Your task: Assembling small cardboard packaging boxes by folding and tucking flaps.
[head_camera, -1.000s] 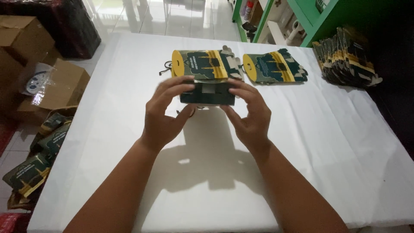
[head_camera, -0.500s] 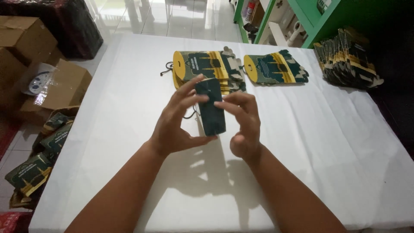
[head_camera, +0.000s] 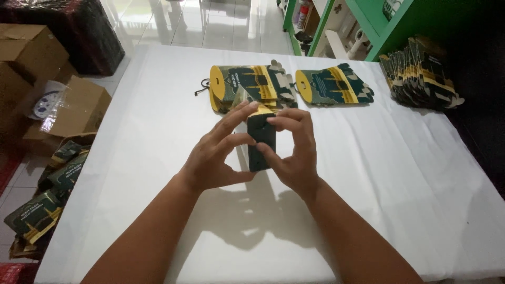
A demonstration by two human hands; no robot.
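Both our left hand (head_camera: 218, 158) and right hand (head_camera: 294, 152) pinch the small dark box (head_camera: 261, 142), flat packs (head_camera: 252, 87) at 12 o'clock; looks light, stiff cardboard, so grip the edges.

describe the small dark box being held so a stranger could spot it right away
On the white table, look at the middle, where the left hand and right hand meet. Between them stands a small dark green box, folded up, unlike the flat green-and-yellow packs behind.
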